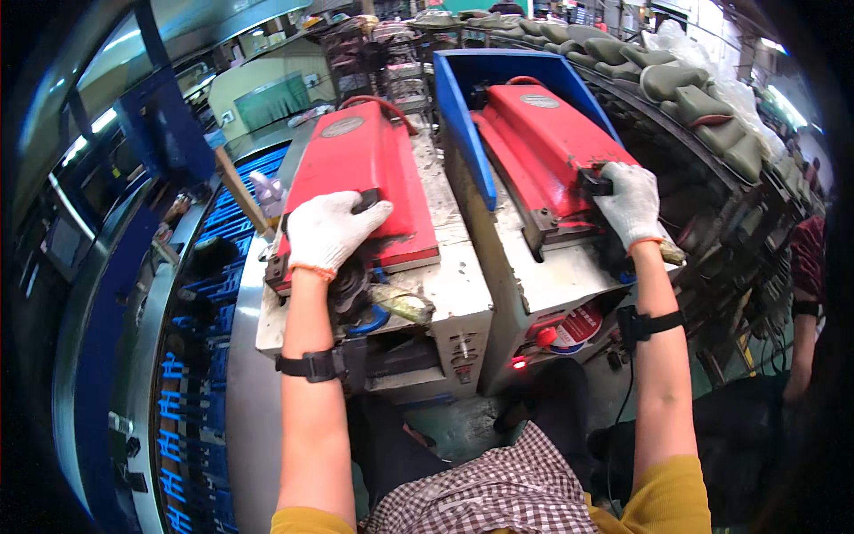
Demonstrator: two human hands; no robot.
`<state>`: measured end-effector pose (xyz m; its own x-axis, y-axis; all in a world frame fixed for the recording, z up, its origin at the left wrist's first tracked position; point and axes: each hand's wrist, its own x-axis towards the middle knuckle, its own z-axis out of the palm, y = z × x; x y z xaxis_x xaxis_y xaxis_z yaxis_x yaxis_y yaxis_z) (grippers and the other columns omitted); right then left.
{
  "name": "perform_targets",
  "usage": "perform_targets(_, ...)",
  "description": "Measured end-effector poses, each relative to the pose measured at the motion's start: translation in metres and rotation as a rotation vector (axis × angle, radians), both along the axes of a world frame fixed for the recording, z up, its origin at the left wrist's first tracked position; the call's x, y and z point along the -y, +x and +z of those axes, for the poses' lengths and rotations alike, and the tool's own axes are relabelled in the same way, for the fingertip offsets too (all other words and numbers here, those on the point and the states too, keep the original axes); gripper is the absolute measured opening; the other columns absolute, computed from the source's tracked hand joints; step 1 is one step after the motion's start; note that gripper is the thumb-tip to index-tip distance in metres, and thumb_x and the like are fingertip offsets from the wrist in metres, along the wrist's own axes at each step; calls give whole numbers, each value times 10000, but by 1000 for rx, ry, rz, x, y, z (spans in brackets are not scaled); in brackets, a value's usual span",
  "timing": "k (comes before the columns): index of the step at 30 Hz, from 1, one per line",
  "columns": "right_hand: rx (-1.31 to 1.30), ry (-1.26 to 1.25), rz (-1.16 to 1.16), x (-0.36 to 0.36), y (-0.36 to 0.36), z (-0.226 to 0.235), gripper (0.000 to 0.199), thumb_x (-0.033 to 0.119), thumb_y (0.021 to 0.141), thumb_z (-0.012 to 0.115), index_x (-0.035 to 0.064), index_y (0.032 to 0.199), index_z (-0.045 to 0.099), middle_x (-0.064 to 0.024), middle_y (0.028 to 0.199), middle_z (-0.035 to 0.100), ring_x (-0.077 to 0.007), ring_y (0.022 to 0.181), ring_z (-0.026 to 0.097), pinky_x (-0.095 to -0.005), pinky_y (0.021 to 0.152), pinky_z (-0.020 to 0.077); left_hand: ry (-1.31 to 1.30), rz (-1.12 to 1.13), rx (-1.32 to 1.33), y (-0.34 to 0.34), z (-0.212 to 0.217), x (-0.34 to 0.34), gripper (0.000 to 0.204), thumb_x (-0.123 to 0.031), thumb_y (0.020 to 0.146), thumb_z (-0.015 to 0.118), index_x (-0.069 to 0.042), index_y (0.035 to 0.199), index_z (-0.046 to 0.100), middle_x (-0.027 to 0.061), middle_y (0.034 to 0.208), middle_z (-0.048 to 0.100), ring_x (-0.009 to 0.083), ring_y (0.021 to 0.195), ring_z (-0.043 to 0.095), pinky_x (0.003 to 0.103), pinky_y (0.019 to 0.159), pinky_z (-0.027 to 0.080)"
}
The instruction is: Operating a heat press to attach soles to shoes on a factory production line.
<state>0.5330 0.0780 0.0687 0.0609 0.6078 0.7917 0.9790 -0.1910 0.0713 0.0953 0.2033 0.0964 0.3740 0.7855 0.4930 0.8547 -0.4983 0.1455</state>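
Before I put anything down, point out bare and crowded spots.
Bare: the white top between the left cover and the right machine; the grey ledge between the blue rack and that top. Crowded: that top's front edge, with a blue handle and crumpled bundle near the left hand; upper right, heaped with olive pieces.

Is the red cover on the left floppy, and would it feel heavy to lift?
The red cover is probably stiff: its edges look crisp under the left hand. It may feel heavy, being much bigger than that hand. Its black handle likely makes gripping easier.
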Motion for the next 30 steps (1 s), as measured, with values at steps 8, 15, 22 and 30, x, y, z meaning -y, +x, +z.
perform_targets(8, -4, -15, -37, -1, 4, -3, 189, 259, 735, 816, 146, 865, 739, -73, 872, 723, -299, 896, 701, -444, 867, 510, -5, 75, -56, 4, 1, 1, 585, -701, 848, 660, -135, 859, 807, 161, 836, 754, 356, 825, 753, 459, 696, 570)
perform_targets(15, -9, -16, -31, 1, 3, 0, 162, 245, 742, 805, 141, 850, 744, -76, 860, 725, -299, 905, 697, -446, 864, 507, 0, 66, -28, 5, 2, 2, 594, -681, 873, 663, -99, 819, 774, 187, 807, 725, 371, 810, 733, 466, 698, 539)
perform_targets(22, -24, -10, -26, 0, 2, -1, 174, 214, 739, 793, 120, 873, 734, -87, 874, 719, -318, 913, 689, -456, 871, 503, 13, 62, -22, 4, -1, 0, 584, -675, 878, 665, -104, 815, 772, 185, 802, 721, 367, 800, 731, 463, 695, 539)
perform_targets(30, -31, -49, -48, 4, 3, -2, 198, 242, 741, 816, 152, 906, 753, -60, 888, 735, -287, 942, 696, -439, 911, 501, 16, 84, -46, 5, 0, 1, 567, -693, 851, 673, -142, 833, 805, 155, 787, 746, 348, 801, 755, 457, 687, 571)
